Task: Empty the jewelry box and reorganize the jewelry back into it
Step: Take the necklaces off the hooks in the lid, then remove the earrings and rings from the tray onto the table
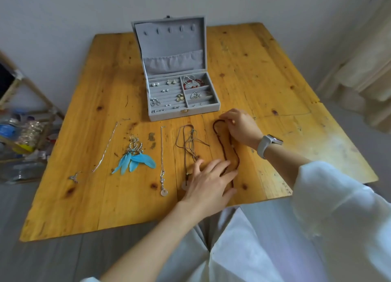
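Both hands on dark red beaded necklace point(226, 146), 5 o'clock of open grey velvet jewelry box point(182, 95).
Right hand point(241, 127) pinches its top loop; left hand point(209, 182) spread flat, fingers on its lower end, yellow wooden counter point(275, 80).

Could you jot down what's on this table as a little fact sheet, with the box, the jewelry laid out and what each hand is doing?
table: yellow wooden table
box: grey jewelry box, lid up, earrings and a red bracelet inside
laid out, left to right: silver chain, blue feather earrings, pendant necklace, brown cord necklace, dark bead necklace
left hand: fingers spread flat on the bead necklace's near end
right hand: pinches the bead necklace's far end, watch on wrist
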### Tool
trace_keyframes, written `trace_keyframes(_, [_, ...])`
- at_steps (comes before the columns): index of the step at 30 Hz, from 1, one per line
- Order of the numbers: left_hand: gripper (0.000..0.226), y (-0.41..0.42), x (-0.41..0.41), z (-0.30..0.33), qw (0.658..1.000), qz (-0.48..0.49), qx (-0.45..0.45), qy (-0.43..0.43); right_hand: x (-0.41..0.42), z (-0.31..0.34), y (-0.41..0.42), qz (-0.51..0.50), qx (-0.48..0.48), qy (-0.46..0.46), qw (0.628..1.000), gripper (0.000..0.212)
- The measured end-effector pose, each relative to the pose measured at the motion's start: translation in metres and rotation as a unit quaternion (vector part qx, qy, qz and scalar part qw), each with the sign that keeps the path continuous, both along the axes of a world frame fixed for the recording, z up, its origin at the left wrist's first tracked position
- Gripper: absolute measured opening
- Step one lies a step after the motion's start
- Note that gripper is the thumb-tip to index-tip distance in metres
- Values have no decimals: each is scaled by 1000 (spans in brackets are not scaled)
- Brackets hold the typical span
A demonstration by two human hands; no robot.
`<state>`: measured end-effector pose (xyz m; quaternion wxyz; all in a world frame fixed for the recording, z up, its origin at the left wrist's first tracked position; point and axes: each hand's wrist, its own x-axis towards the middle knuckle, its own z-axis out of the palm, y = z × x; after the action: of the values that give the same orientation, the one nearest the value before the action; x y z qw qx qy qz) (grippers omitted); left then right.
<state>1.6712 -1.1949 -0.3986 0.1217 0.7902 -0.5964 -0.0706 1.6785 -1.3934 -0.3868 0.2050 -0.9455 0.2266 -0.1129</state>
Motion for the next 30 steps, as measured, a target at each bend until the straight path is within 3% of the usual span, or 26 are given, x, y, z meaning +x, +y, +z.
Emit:
trace_keyframes(3, [52, 4, 8, -3, 999, -21, -11, 33, -9, -6, 6, 68, -70, 27, 995, 37])
trace_keyframes(7, [42, 2, 29, 4, 995, -6, -79, 60, -4, 0, 5, 42, -47, -40, 997, 33])
trace_keyframes(14, [31, -8, 125, 28, 964, 197, -175, 25, 53, 31, 22, 51, -7, -116, 992, 25])
trace_keyframes(20, [46, -10, 216, 26, 933, 326, -150, 28, 141, 39, 38, 66, 18, -126, 990, 25])
trace_keyframes(24, [59, -8, 244, 14, 948, 309, -70, 34, 199, 31, 38, 74, -16, -90, 993, 27])
trace_keyframes(30, [56, -4, 244, 0, 947, 308, -90, 21, 235, 16, 39, 103, -91, -4, 990, 27])
